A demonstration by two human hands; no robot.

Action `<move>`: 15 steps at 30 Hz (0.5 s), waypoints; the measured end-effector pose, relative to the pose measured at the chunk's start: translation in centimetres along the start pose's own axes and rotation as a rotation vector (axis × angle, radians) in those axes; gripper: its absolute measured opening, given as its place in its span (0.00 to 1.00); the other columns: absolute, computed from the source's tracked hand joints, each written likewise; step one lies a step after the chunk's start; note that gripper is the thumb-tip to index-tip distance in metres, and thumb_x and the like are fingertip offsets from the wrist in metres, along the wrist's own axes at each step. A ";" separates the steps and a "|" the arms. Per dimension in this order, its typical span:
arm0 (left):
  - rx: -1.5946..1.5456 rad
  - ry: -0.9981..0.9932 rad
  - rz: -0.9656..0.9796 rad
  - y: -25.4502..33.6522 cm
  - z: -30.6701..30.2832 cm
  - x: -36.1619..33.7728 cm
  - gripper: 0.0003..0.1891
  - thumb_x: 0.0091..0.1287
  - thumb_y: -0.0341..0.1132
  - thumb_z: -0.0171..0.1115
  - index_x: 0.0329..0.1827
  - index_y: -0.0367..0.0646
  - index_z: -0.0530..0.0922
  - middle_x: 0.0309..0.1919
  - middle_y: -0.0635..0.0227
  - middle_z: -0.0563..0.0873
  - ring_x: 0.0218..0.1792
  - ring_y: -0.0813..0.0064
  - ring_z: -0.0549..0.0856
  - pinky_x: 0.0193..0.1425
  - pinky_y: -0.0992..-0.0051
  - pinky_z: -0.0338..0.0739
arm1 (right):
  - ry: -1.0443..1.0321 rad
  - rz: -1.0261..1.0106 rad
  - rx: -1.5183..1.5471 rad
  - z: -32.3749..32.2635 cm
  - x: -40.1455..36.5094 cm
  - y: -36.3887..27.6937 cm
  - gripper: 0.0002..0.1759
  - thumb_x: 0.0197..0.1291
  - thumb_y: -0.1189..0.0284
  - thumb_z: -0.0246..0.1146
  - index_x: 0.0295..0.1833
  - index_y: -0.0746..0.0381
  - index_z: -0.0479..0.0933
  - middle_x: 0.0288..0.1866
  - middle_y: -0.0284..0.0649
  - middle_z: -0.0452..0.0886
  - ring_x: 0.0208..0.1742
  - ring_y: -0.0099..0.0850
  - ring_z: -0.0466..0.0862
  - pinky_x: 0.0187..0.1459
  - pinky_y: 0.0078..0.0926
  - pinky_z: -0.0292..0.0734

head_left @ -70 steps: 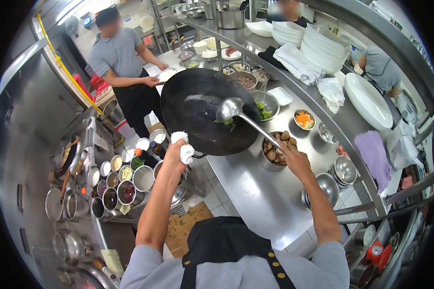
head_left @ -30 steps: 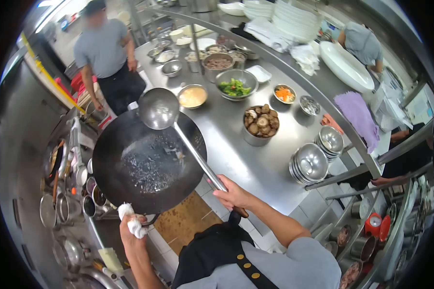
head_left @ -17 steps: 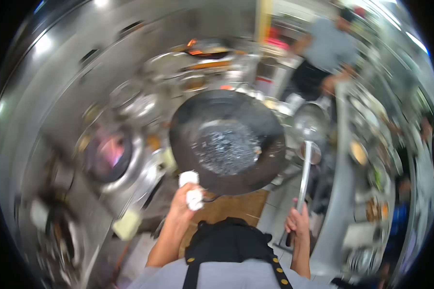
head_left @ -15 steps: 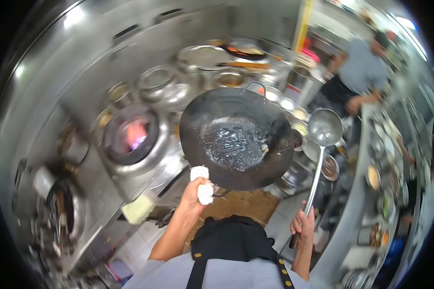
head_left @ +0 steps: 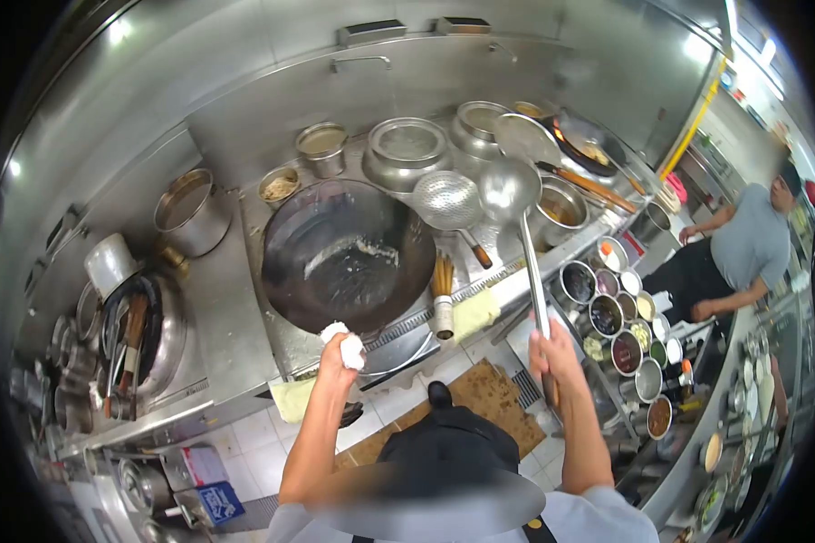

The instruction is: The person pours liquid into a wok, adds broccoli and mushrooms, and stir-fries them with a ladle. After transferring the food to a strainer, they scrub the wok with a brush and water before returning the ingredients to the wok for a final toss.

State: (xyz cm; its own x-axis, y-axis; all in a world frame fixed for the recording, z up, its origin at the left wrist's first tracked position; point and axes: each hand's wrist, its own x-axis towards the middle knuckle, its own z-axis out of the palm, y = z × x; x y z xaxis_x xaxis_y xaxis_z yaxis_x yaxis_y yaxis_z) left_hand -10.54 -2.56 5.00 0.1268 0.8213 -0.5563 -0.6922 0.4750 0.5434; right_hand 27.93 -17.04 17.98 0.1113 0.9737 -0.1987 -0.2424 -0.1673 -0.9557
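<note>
A dark wok sits over the left burner, its inside wet and shiny with a pale streak of liquid or foam. My left hand is closed around a folded white cloth at the wok's near rim; the handle under the cloth is hidden. My right hand grips the long handle of a metal ladle. The ladle's bowl is held up over the stove, to the right of the wok. Behind the ladle handle lie a perforated skimmer and a bamboo brush.
Lidded metal pots line the back of the stove. At the far right burner is another pan with flame at its edge. Several seasoning containers stand to my right. A co-worker stands beyond them. A yellow cloth lies on the stove's front edge.
The wok, held up in front of me before, has moved left and down over the burner, covering the flame. The ladle has swung left and forward. My view has turned.
</note>
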 end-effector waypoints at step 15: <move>-0.038 0.315 0.053 2.3 2.3 13.4 0.06 0.63 0.39 0.60 0.39 0.53 0.74 0.28 0.70 0.79 0.28 0.66 0.81 0.30 0.55 0.78 | -0.113 0.059 -0.155 2.4 45.3 -0.7 0.20 0.64 0.74 0.59 0.58 0.62 0.61 0.25 0.34 0.70 0.16 0.21 0.69 0.13 0.22 0.67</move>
State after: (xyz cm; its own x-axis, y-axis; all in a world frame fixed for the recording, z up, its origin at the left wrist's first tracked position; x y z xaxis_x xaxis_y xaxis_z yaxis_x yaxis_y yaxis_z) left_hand -8.82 10.24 0.28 -0.1321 0.7036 -0.6982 -0.7191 0.4168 0.5561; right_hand 30.85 27.54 10.14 -0.0094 0.9713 -0.2378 -0.0929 -0.2376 -0.9669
